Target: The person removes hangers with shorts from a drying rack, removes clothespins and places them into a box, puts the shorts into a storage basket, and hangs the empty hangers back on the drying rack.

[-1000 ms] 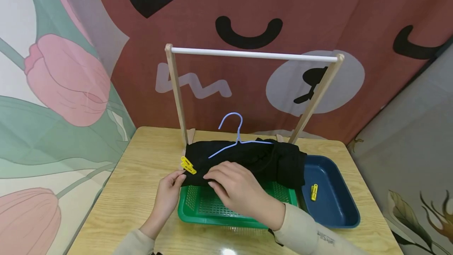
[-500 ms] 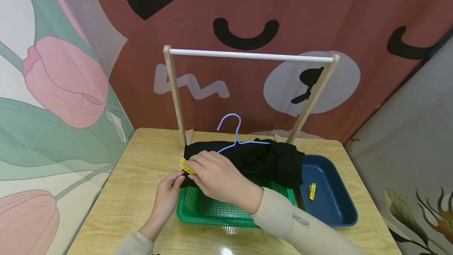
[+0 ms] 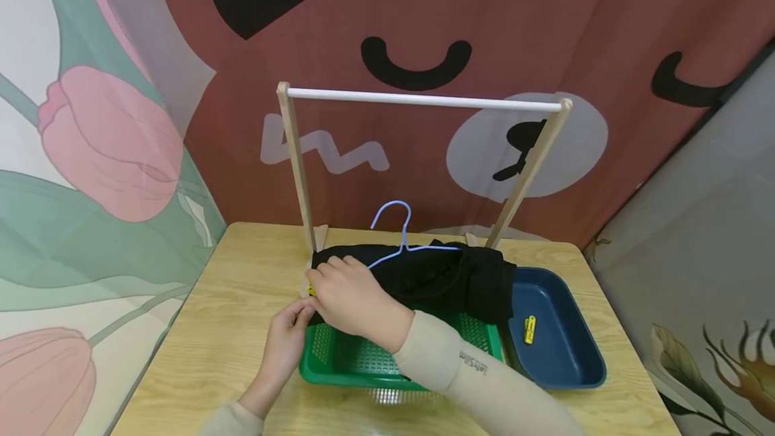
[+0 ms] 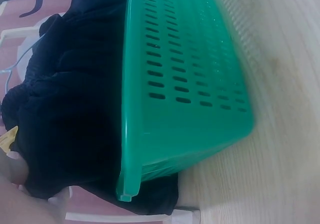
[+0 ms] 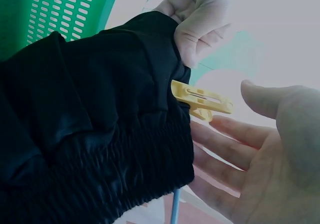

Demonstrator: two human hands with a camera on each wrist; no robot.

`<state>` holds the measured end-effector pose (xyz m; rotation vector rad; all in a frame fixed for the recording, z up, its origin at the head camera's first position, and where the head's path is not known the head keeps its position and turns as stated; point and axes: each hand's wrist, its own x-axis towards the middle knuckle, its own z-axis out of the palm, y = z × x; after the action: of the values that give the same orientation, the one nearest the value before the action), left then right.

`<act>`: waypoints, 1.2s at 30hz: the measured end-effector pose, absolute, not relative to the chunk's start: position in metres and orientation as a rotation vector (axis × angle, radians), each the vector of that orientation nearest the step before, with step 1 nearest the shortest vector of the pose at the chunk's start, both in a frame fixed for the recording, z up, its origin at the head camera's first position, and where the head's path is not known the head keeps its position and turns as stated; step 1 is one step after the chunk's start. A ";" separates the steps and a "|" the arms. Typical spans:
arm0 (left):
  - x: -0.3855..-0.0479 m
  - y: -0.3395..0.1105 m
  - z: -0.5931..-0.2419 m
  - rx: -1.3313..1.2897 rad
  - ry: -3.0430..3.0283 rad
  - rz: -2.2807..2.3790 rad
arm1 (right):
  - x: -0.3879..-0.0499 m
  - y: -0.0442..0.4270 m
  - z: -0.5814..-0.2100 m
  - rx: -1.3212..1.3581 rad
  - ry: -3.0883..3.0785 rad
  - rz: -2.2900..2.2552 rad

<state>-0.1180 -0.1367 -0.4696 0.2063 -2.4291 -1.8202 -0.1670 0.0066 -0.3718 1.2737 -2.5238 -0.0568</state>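
Black pants with a gathered elastic waistband lie bunched across the back of the green basket. Behind the waistband shows a light blue hanger, its hook pointing up. My left hand pinches the left edge of the pants. A yellow clothespin is clamped on that edge, close to the left fingertips. My right hand is beside it with fingers extended. The right thumb is apart from the clothespin, while the fingertips reach behind it and the cloth. In the head view the right hand mostly covers the clothespin.
A blue tray stands right of the basket, with yellow clothespins in it. Behind the pants rises a wooden rack with a white rod. Everything stands on a wooden table.
My right hand has moved left along the pants to the clothespin and now covers most of it. The left hand keeps pinching the edge in nearly the same place.
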 end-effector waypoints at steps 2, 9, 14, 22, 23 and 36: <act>-0.118 -0.136 -0.471 0.203 -2.426 -1.831 | -0.168 0.004 -0.374 1.270 -2.520 -0.028; -0.118 -0.134 -0.476 0.166 -2.411 -1.817 | -0.173 0.000 -0.377 1.241 -2.527 0.025; -0.117 -0.133 -0.476 0.156 -2.405 -1.841 | -0.174 0.000 -0.378 1.263 -2.553 0.094; -0.116 -0.134 -0.476 0.153 -2.398 -1.858 | -0.173 0.002 -0.382 1.319 -2.564 0.216; -0.116 -0.134 -0.476 0.157 -2.401 -1.853 | -0.173 0.002 -0.382 1.317 -2.552 0.217; -0.115 -0.133 -0.476 0.166 -2.416 -1.858 | -0.172 0.007 -0.385 1.337 -2.411 0.251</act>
<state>-0.1152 -0.1333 -0.4759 0.1663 -2.4162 -1.8580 -0.1720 0.0065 -0.3851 1.3366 -2.4108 0.2510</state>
